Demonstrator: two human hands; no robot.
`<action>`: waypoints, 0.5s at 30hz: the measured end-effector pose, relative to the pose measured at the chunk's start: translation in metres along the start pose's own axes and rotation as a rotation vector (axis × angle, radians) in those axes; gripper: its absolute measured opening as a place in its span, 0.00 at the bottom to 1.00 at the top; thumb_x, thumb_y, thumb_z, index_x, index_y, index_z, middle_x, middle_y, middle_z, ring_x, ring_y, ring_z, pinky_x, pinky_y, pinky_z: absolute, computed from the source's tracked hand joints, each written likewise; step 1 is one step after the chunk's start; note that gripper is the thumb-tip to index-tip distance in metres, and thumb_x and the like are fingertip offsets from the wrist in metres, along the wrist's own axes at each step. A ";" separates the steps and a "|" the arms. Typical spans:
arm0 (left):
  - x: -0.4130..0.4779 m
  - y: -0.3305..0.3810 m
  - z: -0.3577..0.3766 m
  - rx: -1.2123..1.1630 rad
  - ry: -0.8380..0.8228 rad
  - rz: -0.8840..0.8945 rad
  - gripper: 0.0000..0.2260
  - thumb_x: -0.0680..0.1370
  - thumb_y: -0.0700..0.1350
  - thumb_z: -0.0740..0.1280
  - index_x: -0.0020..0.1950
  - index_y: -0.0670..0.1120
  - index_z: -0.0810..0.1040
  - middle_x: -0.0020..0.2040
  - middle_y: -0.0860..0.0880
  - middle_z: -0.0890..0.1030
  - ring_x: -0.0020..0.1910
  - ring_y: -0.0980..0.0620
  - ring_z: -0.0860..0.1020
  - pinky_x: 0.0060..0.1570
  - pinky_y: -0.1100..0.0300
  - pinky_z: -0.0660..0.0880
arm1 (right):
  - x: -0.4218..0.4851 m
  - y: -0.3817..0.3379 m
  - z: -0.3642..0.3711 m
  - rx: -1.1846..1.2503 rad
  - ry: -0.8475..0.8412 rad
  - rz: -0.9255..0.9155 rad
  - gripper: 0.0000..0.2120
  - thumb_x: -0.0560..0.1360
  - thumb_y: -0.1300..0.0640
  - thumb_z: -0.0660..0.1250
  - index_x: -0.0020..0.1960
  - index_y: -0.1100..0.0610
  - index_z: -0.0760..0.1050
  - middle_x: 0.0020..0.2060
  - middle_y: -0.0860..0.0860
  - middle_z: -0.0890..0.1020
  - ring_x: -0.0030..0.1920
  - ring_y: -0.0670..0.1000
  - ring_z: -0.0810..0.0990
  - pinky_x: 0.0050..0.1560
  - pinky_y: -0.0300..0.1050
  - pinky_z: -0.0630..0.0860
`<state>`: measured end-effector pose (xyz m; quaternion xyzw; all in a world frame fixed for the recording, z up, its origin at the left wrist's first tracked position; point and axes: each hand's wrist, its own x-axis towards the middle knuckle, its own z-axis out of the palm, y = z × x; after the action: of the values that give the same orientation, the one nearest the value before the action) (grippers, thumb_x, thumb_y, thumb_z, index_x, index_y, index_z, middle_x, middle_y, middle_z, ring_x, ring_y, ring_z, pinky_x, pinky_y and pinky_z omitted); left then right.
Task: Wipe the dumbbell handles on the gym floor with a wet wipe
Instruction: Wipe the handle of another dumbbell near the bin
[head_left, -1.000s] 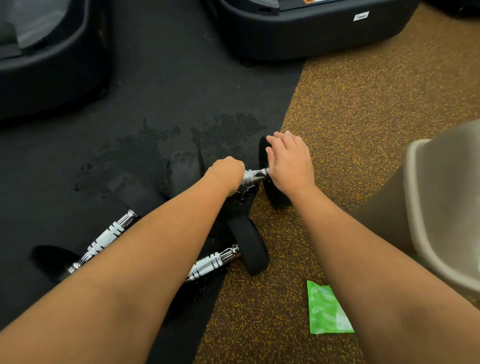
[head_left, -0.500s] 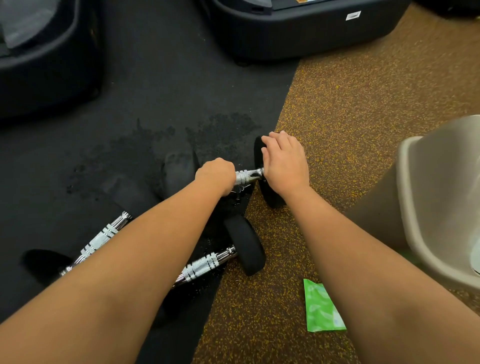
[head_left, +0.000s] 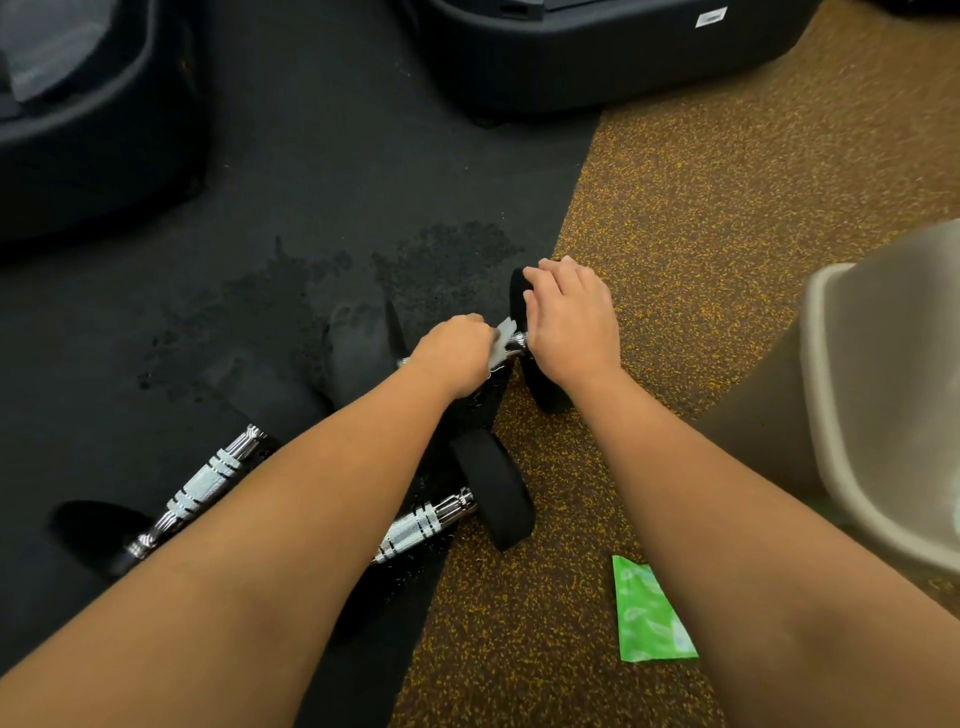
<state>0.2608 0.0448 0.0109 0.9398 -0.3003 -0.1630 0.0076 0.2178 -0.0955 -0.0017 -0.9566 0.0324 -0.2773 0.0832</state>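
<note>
Two hands work one dumbbell

On the gym floor (head_left: 727, 208), fingers of the left hand (head_left: 457, 356) clench a white wet wipe (head_left: 503, 343) around the chrome handle (head_left: 518, 340) of a black-plated dumbbell (head_left: 548, 395); the right hand (head_left: 569, 325) grips its end plate (head_left: 517, 296).

1. Left floor: black mat (head_left: 311, 182), matte, fine grain.
2. Right floor: brown rubber (head_left: 727, 208) with yellow flecks. The seam between the two runs diagonally from upper middle to the bottom edge.
3. Darker blotchy patch (head_left: 441, 254) on the mat near the seam. Looks damp, can't confirm.
4. Top centre: black moulded base (head_left: 571, 67) with rounded corners, standing across the seam. Small white label (head_left: 710, 18) at its upper right, text unreadable.
5. Top left: second base (head_left: 104, 156), also black with a rounded rim, grey panel (head_left: 52, 47) inside it.
6. Right edge: beige plastic shell (head_left: 883, 415), chair-like, cut off by the frame.
7. Light: even and soft, faint shadows only.
</note>
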 end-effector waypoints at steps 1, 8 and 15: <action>0.000 0.001 -0.001 -0.009 0.009 -0.031 0.14 0.78 0.43 0.62 0.63 0.43 0.75 0.57 0.44 0.75 0.55 0.43 0.76 0.51 0.50 0.75 | 0.000 0.000 0.000 0.004 0.000 0.001 0.14 0.77 0.54 0.59 0.57 0.57 0.77 0.54 0.54 0.80 0.57 0.57 0.76 0.59 0.50 0.70; 0.007 0.006 -0.009 -0.158 -0.103 -0.299 0.07 0.77 0.40 0.59 0.52 0.42 0.75 0.51 0.42 0.77 0.48 0.43 0.76 0.47 0.52 0.73 | -0.002 0.001 0.000 0.017 -0.026 0.013 0.14 0.77 0.55 0.59 0.59 0.58 0.77 0.55 0.54 0.79 0.60 0.58 0.75 0.61 0.52 0.70; 0.019 -0.002 -0.006 -0.329 -0.127 -0.258 0.13 0.79 0.41 0.56 0.55 0.39 0.77 0.50 0.41 0.77 0.47 0.44 0.74 0.46 0.54 0.71 | -0.003 0.000 -0.002 0.027 -0.027 0.019 0.14 0.77 0.55 0.60 0.59 0.58 0.76 0.56 0.55 0.79 0.60 0.58 0.74 0.61 0.52 0.70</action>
<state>0.2781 0.0348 0.0103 0.9444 -0.1468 -0.2681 0.1209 0.2138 -0.0952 -0.0017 -0.9587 0.0366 -0.2639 0.0994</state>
